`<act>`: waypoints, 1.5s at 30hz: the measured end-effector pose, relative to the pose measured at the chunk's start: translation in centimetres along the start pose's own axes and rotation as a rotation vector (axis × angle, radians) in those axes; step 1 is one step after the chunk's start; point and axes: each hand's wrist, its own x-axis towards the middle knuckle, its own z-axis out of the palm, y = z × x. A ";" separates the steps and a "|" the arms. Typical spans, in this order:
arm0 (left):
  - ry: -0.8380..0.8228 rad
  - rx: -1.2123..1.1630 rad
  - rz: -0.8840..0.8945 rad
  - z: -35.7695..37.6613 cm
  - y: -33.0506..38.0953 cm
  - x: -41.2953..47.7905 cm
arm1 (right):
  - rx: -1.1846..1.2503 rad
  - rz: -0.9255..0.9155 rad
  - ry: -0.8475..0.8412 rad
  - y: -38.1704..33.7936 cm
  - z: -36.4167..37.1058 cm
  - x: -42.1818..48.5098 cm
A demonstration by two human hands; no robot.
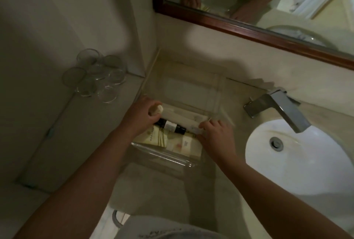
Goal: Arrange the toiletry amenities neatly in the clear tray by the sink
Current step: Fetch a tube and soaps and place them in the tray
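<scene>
Clear tray [162, 155] on the counter left of the sink [298, 171], near wall toward you. Inside, nearest: cream packets [162, 139] lying flat, then a black bottle [172, 126] on its side. Your left hand [140, 116] curls its fingers round a round pale cap [157, 109] at the tray's left side. Your right hand [217, 135]: fingers bent, tips at the items' right ends; grip cannot be told. Farther off: drinking glasses [95, 76], faucet [277, 108], mirror [249, 30].

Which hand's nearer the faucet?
Right. The right hand is at the right end of the tray, on the side of the faucet; the left hand, gripping a round cream item, is at its left end.
</scene>
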 end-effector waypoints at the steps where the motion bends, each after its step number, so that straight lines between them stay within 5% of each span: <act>1: -0.001 0.007 -0.002 -0.1 0.1 0.0 | -0.021 0.010 0.003 -0.1 0.1 0.1; 18: -0.030 0.019 0.022 0.0 0.2 -0.2 | 0.025 0.161 0.082 -0.6 0.2 1.8; 26: 0.027 0.070 0.059 0.2 3.1 -0.8 | 0.391 0.301 0.216 0.3 -0.4 -1.8; 33: -0.086 0.267 0.127 5.7 9.4 -0.6 | 0.534 0.420 0.191 0.7 0.0 -4.4; 45: 0.024 0.440 -0.002 11.0 12.9 1.1 | 0.616 0.441 0.084 2.0 0.2 -7.1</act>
